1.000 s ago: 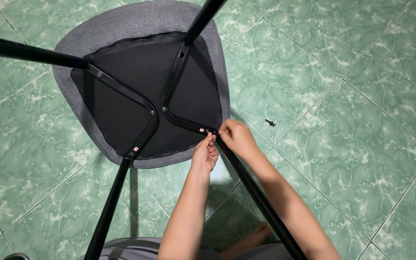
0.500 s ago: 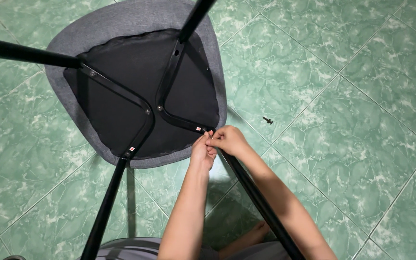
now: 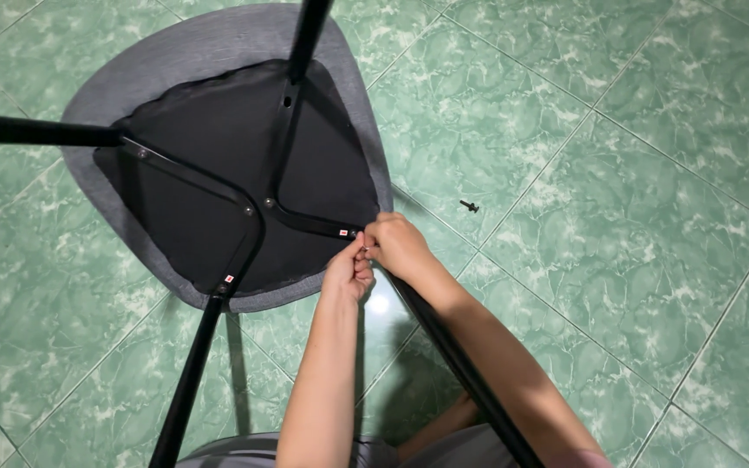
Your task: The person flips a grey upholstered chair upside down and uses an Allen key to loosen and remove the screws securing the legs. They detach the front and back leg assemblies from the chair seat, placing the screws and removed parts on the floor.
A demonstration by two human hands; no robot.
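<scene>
Green marbled floor tiles (image 3: pixel 617 251) with pale grout lines fill the view on every side.

Upturned chair lies seat-down on the tiles, from about 9 o'clock up to 12 o'clock of the frame. Grey fabric seat (image 3: pixel 175 61) rims a black underside panel (image 3: pixel 192 191).

Black metal frame (image 3: pixel 244 208) is fixed across that panel, with screw heads showing at its joints.

One black leg (image 3: pixel 19 130) runs out toward 9 o'clock. Another leg (image 3: pixel 188 381) drops toward 7 o'clock. A third leg (image 3: pixel 309 30) rises toward 12 o'clock.

My left hand (image 3: pixel 348 270) sits at frame centre, fingers curled in narrow, tips pinched at the bracket end (image 3: pixel 353 232) of the frame. Whether anything small sits between the fingertips, I cannot tell.

My right hand (image 3: pixel 399 247) is touching the left, at its 2 o'clock, fingers bunched close on the same bracket end. Grip looks tight and narrow; what it pinches is hidden.

Fourth leg (image 3: pixel 470 381) runs from under my right hand toward 5 o'clock, passing beneath my right forearm.

Small black screw (image 3: pixel 469 205) lies loose on the tile at 2 o'clock of my right hand, apart from the chair.

My bare foot (image 3: pixel 444 416) shows at 6 o'clock, between my forearms.
</scene>
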